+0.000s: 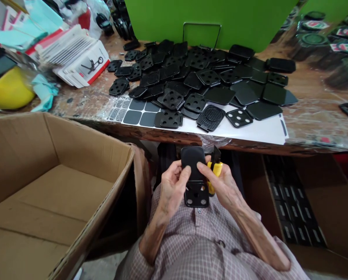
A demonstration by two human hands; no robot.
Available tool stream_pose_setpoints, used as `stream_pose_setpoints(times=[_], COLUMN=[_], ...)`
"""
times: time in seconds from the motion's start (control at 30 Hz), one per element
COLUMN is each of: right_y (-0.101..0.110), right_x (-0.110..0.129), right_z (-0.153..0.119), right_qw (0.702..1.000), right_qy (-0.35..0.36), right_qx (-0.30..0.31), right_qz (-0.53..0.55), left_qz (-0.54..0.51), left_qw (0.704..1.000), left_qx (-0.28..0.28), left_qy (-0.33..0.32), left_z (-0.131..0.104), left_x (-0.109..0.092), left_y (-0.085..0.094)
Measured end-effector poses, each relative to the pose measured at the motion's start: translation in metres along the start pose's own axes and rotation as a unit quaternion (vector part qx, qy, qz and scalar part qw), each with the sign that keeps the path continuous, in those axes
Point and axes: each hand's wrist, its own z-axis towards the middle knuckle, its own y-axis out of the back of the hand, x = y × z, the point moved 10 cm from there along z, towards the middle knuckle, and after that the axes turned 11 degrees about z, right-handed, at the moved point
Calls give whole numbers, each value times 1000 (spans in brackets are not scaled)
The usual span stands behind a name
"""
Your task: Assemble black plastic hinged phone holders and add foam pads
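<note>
A black hinged plastic plate (193, 157) is held upright over my lap between both hands. Its upper panel is smooth, and the lower panel has round holes with pale discs in two of them. My left hand (174, 182) pinches the left edge, thumb on the front face. On the other side, my right hand (222, 182) presses its thumb to the same panel. A yellow-handled tool (216, 168) with a black tip is tucked in the right hand as well; its exact kind is unclear. Fingers behind the plate are hidden.
Many black plates (209, 77) lie heaped on the wooden bench (83, 103), partly over a white sticker sheet (261, 132). An open cardboard box (75, 186) stands at left. Another box (334, 206) at right holds black packs. Printed cards (75, 58) and a green board (209, 23) stand behind.
</note>
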Motion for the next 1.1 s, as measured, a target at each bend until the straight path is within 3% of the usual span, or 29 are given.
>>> stream_pose_setpoints(times=[0.07,0.13,0.3,0.53,0.7,0.9,1.1], right_y=[-3,-3,4,19,16,2,18], right_x=[-8,-9,-4,26,33,14,19], right_z=[-3,-5,-5,-1,-9,-12,-12], right_qw=[998,996,996,994,967,966,980], right_qy=[-27,-16,7,68,85,24,53], right_qx=[8,2,-15,-14,-65,-47,-44], right_qz=[50,84,90,87,231,254,187], left_qz=[-9,-34,-11,-45,-229,-181,-137], left_qw=[1000,998,997,989,966,983,990], left_qx=[-6,27,78,136,116,13,19], left_qy=[27,39,-4,36,0,-17,-15], left_z=[0,-1,-4,-4,-4,9,22], left_x=[2,2,-8,-5,-18,-30,-37], left_y=[3,0,-4,-3,-1,5,15])
